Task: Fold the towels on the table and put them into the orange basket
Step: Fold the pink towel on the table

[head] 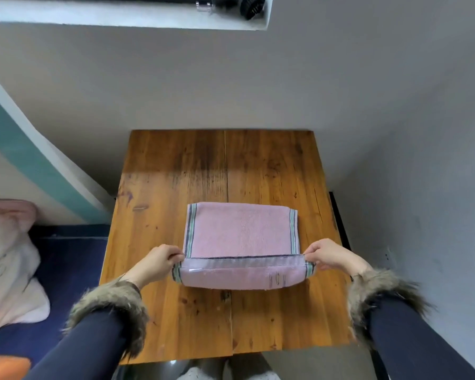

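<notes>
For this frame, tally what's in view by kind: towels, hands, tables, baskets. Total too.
Pink towel, being folded on the table: 1
Hands, left hand and right hand, each pinching a near corner: 2
Wooden table: 1
Baskets clearly identifiable: 0; an orange patch sits at bottom left, unclear
Total: 4

Towel [240, 231] lies on table [176, 311], about centre, slightly toward the near edge. Its near portion is lifted off the tabletop and rolled back, held between both hands: left hand [155, 266] pinches the left end, right hand [331, 256] pinches the right end. Far portion lies flat on the wood. Table backs against wall [231, 78]. Ledge [121, 15] runs high on the wall behind. Bedding [8, 270] lies left of table, well apart from towel. Basket corner [3, 367] at near left, below the bedding
</notes>
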Tool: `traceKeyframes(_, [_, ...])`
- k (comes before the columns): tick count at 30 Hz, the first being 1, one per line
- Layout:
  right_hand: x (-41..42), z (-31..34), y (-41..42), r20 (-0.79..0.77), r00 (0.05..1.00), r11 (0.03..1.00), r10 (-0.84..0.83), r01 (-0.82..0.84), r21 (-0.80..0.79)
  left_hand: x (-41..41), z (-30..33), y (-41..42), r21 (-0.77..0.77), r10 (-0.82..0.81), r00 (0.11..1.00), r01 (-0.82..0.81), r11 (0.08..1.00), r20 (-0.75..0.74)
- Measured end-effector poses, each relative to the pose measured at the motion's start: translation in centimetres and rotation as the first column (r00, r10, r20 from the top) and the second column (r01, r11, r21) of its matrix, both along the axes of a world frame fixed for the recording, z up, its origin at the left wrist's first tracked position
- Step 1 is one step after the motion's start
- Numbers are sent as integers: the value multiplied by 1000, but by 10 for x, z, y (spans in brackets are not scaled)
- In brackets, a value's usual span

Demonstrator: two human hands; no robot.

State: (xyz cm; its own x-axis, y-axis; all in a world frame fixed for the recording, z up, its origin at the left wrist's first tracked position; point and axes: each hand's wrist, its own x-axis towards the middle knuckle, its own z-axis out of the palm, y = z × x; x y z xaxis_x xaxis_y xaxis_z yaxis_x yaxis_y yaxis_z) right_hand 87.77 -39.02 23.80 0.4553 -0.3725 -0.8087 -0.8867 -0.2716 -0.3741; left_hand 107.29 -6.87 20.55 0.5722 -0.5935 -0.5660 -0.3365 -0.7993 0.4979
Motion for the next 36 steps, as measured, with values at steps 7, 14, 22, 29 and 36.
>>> traceKeyframes(7, [20, -22, -11, 304, 937, 971, -172, 213, -108, 25, 4, -28, -244, 171, 959, -114, 963, 227])
traceKeyframes(14, [62, -47, -36, 464, 849, 934, -251, 338, -113, 69, -16, -63, -355, 261, 920, -150, 923, 291])
traceKeyframes(22, [83, -87, -52, 434, 853, 913, -290, 383, -143, 95, -61, -93, -336, 297, 911, -195, 921, 286])
traceKeyframes(29, [96, -110, -57, 426, 856, 895, -293, 402, -192, 106, -84, -99, -315, 322, 908, -233, 920, 269])
traceKeyframes(36, [98, -116, -40, 363, 927, 787, -95, 293, -542, 103, -100, -101, -187, 336, 833, -280, 941, 440])
